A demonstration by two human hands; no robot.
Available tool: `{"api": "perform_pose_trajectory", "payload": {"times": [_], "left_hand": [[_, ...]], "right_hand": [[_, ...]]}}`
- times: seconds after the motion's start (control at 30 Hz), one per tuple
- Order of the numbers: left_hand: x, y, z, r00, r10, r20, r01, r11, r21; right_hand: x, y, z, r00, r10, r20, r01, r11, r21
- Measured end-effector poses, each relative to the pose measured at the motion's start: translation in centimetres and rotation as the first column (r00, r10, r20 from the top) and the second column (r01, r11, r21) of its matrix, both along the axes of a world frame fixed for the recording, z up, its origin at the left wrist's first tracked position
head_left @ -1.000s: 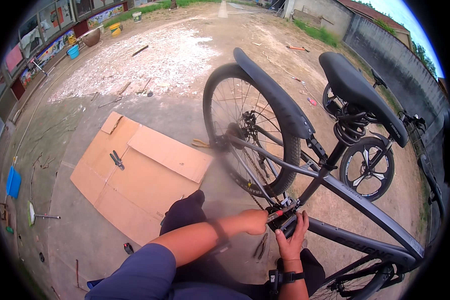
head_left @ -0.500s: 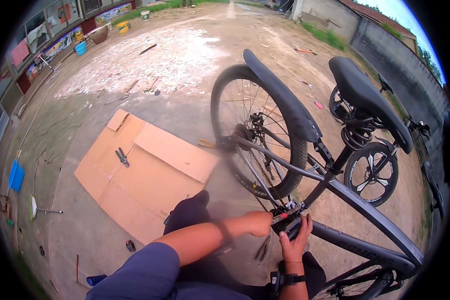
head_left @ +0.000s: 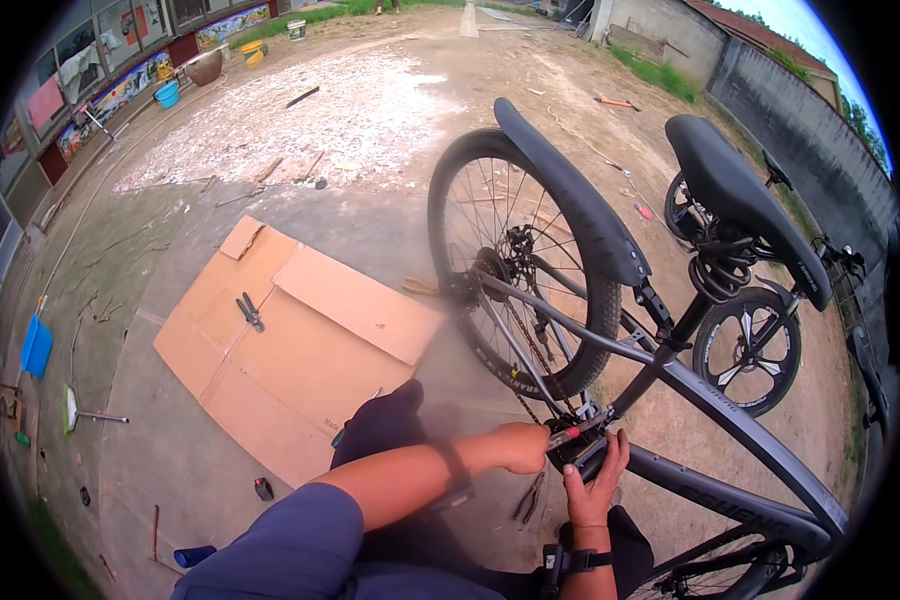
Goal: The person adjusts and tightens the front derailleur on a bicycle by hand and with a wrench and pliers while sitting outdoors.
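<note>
Bicycle crank sits between left hand and right hand, apparently gripped.

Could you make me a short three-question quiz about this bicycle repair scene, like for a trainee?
1. True or false: the rear wheel of the bicycle has a black mudguard over it.
2. Multiple choice: the pliers lie on A) the saddle, B) the flattened cardboard, C) the blue dustpan.
3. Where on the bicycle are the left hand and right hand working?

Key
1. True.
2. B.
3. Low on the frame, near the crank area just ahead of the rear wheel. The left hand grips a tool with a red handle; the right hand reaches up from below, and what it holds is not clear.
</note>
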State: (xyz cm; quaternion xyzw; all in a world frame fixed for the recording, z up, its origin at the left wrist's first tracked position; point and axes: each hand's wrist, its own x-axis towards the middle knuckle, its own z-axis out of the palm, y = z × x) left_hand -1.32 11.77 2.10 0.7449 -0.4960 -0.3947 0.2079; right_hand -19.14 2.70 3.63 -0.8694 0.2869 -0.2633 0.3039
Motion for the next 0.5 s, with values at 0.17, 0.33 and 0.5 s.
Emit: {"api": "perform_pose_trajectory", "payload": {"times": [0.17, 0.33, 0.5], "left_hand": [[0.0, 0.0, 0.1, 1.0, 0.0, 0.0, 0.0, 1.0, 0.009], [0.1, 0.0, -0.1, 1.0, -0.022, 0.003, 0.022, 1.0, 0.003], [0.1, 0.0, 0.3, 1.0, -0.013, -0.01, 0.013, 1.0, 0.004]], "right_hand": [[0.0, 0.0, 0.0, 1.0, 0.001, 0.007, -0.001, 1.0, 0.015], [0.0, -0.1, -0.1, 1.0, 0.005, 0.026, -0.006, 0.999, 0.04], [0.0, -0.1, -0.1, 1.0, 0.002, 0.024, -0.003, 0.999, 0.047]]}}
